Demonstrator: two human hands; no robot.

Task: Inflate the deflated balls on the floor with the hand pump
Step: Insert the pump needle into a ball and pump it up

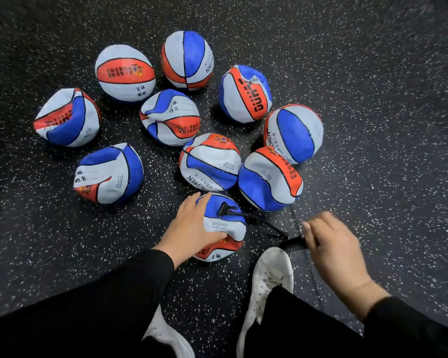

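Observation:
Several red, white and blue balls, most of them dented and soft, lie on the dark speckled floor. The nearest ball [224,224] sits just in front of my feet, and my left hand [193,228] rests flat on its left side with fingers spread. A black hose [259,220] with a valve head is plugged into the top of this ball and runs right to the black hand pump [294,244]. My right hand [334,244], slightly blurred, is closed around the pump handle. Most of the pump body is hidden behind that hand.
My white shoes [269,285] and black trouser legs fill the bottom of the view, the right shoe just below the pump. Rounder balls [126,72] lie at the back of the group. A floor-mat seam [305,254] runs under my right hand. Bare floor extends right.

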